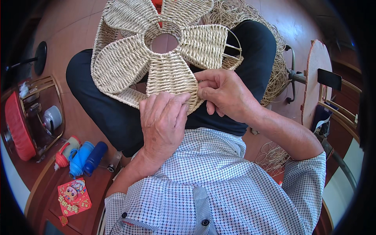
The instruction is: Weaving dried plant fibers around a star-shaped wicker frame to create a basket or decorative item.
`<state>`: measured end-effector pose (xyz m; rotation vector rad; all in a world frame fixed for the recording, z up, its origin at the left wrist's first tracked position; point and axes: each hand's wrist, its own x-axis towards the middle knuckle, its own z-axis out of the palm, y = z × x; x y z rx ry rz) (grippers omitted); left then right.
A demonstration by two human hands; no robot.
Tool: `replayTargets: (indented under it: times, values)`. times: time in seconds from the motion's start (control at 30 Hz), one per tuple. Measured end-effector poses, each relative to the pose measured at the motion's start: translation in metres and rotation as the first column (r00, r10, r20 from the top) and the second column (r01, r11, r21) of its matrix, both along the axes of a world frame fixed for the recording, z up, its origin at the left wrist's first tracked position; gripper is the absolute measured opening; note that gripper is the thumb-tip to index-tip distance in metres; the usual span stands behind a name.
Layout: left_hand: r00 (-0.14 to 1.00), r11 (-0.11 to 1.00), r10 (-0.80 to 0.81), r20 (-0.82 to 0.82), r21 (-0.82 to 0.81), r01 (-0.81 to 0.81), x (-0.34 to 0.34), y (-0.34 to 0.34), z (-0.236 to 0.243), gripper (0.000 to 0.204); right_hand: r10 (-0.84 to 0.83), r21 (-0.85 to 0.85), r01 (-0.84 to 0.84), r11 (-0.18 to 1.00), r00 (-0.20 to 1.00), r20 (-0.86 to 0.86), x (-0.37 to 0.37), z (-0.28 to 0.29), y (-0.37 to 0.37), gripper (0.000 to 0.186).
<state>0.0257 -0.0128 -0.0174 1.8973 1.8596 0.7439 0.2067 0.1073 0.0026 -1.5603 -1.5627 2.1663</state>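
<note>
A flower-shaped woven straw piece [166, 72] with a round hole in its middle rests across my lap. Its petals are tightly woven in pale twisted cord; the petal on the right [203, 45] has part of its curved wire frame [234, 47] still bare. My left hand [162, 121] grips the lower edge of the nearest petal, fingers over the weave, thumb side hidden. At that petal's right edge, my right hand [223, 94] is closed, thumb and forefinger pinched together. Whatever lies between those fingertips is hidden.
Loose straw cord [274, 66] lies in a large heap beyond my right knee, with a smaller tangle [272, 156] nearer. Blue bottles [95, 158] and a red card [74, 197] sit at the lower left. On the right stands a chair [316, 84] with a dark phone-like slab [329, 79].
</note>
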Motion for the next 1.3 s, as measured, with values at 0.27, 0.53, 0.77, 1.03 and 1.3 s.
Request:
replayTargets:
  times: [0.27,0.53,0.77,1.03,1.3]
  values:
    - [0.999,0.999,0.015,0.044,-0.051,-0.013,-0.003,0.001,0.003,0.028,-0.004,-0.074,0.001,0.997,0.999,-0.050,-0.005,-0.001,0.001,0.037]
    - [0.999,0.999,-0.002,0.042,-0.049,0.005,-0.003,0.001,0.005,0.034,-0.075,-0.105,0.062,0.993,0.989,-0.129,-0.005,-0.005,-0.002,0.034]
    - [1.000,0.989,-0.006,0.022,-0.145,0.009,-0.006,0.012,0.019,0.024,-0.083,-0.196,0.054,0.979,0.986,-0.142,-0.006,-0.011,0.001,0.029]
    - [0.994,0.962,-0.006,0.108,-0.271,0.035,-0.011,0.037,0.021,0.011,-0.072,-0.279,0.039,0.959,0.991,-0.109,-0.009,-0.015,0.006,0.037]
    - [0.983,0.950,-0.135,0.127,-0.265,0.165,-0.014,0.048,0.024,0.009,-0.121,-0.306,0.082,0.948,0.986,-0.111,-0.011,-0.015,0.005,0.042]
